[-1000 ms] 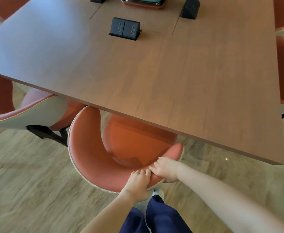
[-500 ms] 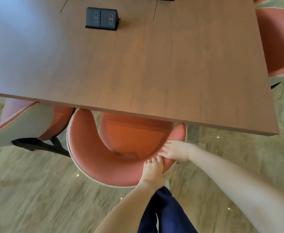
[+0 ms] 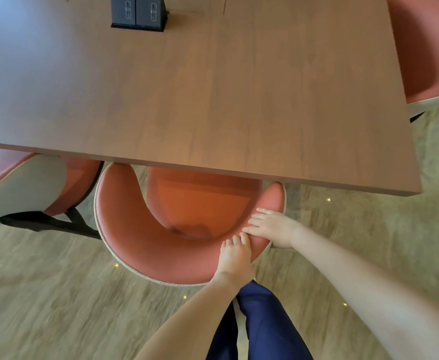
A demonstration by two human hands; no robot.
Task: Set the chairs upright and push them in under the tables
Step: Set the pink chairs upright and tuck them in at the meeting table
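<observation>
The wooden tabletop (image 3: 213, 100) fills the upper part of the head view, its near edge running left to right and slightly downward toward the right corner. A black socket box (image 3: 137, 13) sits on it near the far edge.

The orange tub chair (image 3: 140, 229) in hand stands upright on the pale floor (image 3: 44, 307), directly at that near edge. Its open front faces the tabletop and its curved back faces the person, so its front-to-back axis runs away from the person, square to the edge. The front of the seat is already hidden beneath the tabletop; the back and most of the seat pan remain outside, so by my judgement the push is only partly done.

A second chair (image 3: 23, 188) to the left lies tipped, its pale shell and dark base turned toward the camera; it seems to need righting. A third chair (image 3: 426, 50) stands at the right side of the tabletop.

The left hand (image 3: 235, 258) rests over the top of the chair's back, fingers curled over the rim in a light grip. The right hand (image 3: 271, 227) lies just beside it on the right arm of the shell, fingers flat and pressing, a released grip. Both sit high on the back, likely so the push goes straight along the chair's axis.
</observation>
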